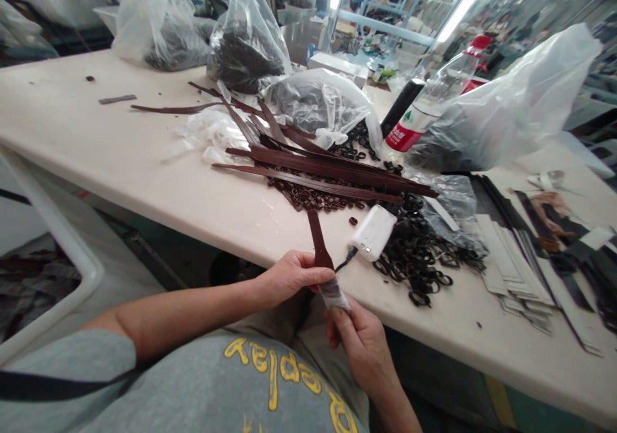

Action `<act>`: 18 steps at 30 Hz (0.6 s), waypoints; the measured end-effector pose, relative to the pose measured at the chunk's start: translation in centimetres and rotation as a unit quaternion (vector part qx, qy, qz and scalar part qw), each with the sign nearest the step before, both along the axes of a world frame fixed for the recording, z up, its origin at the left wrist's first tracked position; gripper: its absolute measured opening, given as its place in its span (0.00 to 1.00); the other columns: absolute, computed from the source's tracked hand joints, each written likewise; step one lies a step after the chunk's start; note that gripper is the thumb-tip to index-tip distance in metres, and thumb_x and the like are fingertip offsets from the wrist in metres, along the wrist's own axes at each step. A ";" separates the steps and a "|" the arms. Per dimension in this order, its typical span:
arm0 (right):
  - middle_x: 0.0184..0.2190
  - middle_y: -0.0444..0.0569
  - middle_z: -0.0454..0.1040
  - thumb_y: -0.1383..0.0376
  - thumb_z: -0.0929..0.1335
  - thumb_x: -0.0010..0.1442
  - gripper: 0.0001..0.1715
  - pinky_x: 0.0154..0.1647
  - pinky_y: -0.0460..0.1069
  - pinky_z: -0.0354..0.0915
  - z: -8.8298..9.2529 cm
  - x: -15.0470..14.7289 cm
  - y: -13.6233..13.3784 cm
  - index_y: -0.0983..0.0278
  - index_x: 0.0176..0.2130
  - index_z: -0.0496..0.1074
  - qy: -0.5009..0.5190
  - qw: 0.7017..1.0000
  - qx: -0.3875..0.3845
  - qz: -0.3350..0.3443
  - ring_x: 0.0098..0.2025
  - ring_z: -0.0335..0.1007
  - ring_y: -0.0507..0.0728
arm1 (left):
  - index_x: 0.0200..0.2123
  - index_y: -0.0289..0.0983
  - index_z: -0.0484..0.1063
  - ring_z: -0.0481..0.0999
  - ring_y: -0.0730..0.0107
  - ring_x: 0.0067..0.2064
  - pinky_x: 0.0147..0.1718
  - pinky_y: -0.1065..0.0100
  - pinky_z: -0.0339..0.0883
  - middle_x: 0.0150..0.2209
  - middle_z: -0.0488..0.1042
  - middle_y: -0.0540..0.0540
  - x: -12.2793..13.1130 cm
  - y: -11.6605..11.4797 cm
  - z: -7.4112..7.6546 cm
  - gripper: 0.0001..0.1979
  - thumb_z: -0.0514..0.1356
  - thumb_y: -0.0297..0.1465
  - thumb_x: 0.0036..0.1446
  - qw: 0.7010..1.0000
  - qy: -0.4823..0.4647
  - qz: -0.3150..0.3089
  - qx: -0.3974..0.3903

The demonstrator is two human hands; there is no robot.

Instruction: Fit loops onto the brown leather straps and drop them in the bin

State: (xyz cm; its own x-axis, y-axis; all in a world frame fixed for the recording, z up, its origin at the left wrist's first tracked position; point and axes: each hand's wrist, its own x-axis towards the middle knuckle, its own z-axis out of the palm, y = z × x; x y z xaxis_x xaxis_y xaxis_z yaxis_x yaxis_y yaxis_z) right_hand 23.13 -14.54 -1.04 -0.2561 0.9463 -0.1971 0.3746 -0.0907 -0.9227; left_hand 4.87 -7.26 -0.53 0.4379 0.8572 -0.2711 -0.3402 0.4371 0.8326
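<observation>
My left hand [289, 277] pinches a dark brown leather strap [317, 237] near its lower end, just below the table edge. My right hand [359, 340] grips the same strap's grey, wrapped-looking end [335, 295] from below, fingers closed around it. The strap points up and away over the table's near edge. A pile of similar brown straps [328, 163] lies across the table ahead. Beneath and beside them spreads a heap of small dark rings [414, 253].
A white charger block [373, 232] with a cable sits by the rings. Several plastic bags [245, 41] of dark parts stand at the back, with a plastic bottle [429, 108] and a stack of grey card pieces [515, 263] at right. A white bin rim [58, 227] is at left.
</observation>
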 end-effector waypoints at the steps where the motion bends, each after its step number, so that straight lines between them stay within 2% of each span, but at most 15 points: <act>1: 0.20 0.43 0.68 0.49 0.61 0.69 0.24 0.24 0.45 0.61 0.0 0.0 0.0 0.64 0.33 0.69 0.010 1.000 -0.003 -0.004 0.21 0.65 0.51 | 0.26 0.32 0.78 0.69 0.72 0.27 0.29 0.72 0.63 0.25 0.75 0.48 0.1 -0.2 -0.1 0.22 0.76 0.44 0.39 1.000 -0.005 -0.011 -0.002; 5: 0.18 0.42 0.66 0.47 0.62 0.68 0.26 0.20 0.44 0.59 0.2 0.2 0.1 0.64 0.31 0.68 0.068 0.997 -0.041 -0.021 0.18 0.61 0.50 | 0.30 0.31 0.79 0.73 0.68 0.30 0.34 0.68 0.67 0.29 0.77 0.45 0.7 -1.0 -0.6 0.21 0.76 0.43 0.40 0.996 -0.050 -0.079 -0.004; 7: 0.17 0.41 0.65 0.45 0.63 0.67 0.28 0.18 0.43 0.57 0.3 0.6 0.1 0.64 0.29 0.66 0.095 0.993 -0.069 -0.024 0.17 0.59 0.49 | 0.33 0.32 0.79 0.75 0.67 0.32 0.36 0.68 0.68 0.32 0.78 0.45 0.4 -0.9 -0.6 0.22 0.77 0.41 0.40 0.994 -0.057 -0.094 0.001; 9: 0.16 0.41 0.64 0.43 0.63 0.66 0.30 0.17 0.43 0.54 0.4 1.3 0.2 0.64 0.27 0.65 0.113 0.988 -0.106 -0.013 0.16 0.57 0.48 | 0.39 0.33 0.79 0.75 0.69 0.31 0.34 0.70 0.68 0.34 0.79 0.45 -0.5 -0.2 -0.4 0.24 0.76 0.41 0.42 0.998 -0.030 -0.061 0.010; 11: 0.16 0.42 0.64 0.41 0.63 0.65 0.32 0.16 0.43 0.52 0.5 2.0 0.3 0.64 0.26 0.64 0.114 0.983 -0.142 0.006 0.15 0.56 0.47 | 0.44 0.34 0.79 0.72 0.74 0.27 0.28 0.73 0.66 0.30 0.77 0.48 -2.0 1.0 0.0 0.23 0.72 0.44 0.49 1.000 0.014 0.004 0.024; 13: 0.16 0.42 0.64 0.39 0.62 0.64 0.34 0.15 0.43 0.50 0.6 2.6 0.4 0.64 0.25 0.63 0.106 0.981 -0.163 0.021 0.15 0.55 0.47 | 0.43 0.34 0.79 0.70 0.76 0.23 0.24 0.75 0.63 0.26 0.75 0.50 -3.5 2.1 0.4 0.21 0.69 0.45 0.53 0.996 0.048 0.050 0.047; 18: 0.16 0.41 0.62 0.38 0.61 0.64 0.35 0.15 0.43 0.48 0.6 3.4 0.6 0.64 0.25 0.64 0.076 0.985 -0.154 0.000 0.16 0.53 0.47 | 0.42 0.34 0.78 0.67 0.79 0.21 0.22 0.77 0.60 0.22 0.71 0.53 -5.6 2.9 1.1 0.15 0.69 0.36 0.53 0.985 0.114 0.043 0.119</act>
